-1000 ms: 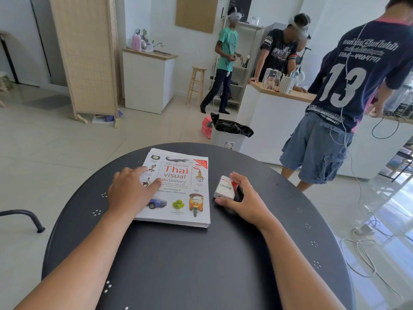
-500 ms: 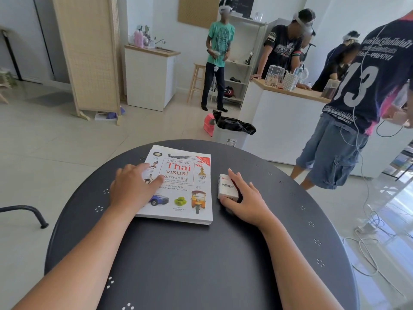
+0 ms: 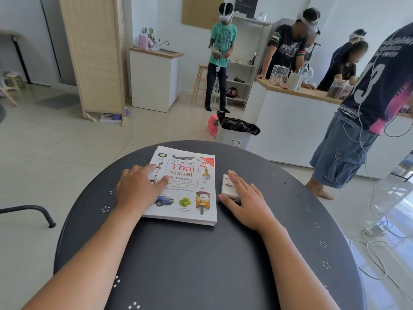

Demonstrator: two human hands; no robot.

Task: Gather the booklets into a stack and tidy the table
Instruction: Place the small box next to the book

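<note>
Booklets (image 3: 185, 186) lie stacked, long axis pointing away across table (image 3: 201, 265).

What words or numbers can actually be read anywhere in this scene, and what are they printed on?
"the ultimate Thai visual dictionary": cover of the booklet under the left hand.
"Ian Foreday & Rattanaporn Pimsuwan": same cover, below the title.
"AUDIO": red corner banner on that cover; the small print is too small to read.
"VES...": small white box under the right hand; the rest is hidden.
"3": back of the dark jersey; its other lettering is blurred.
</note>
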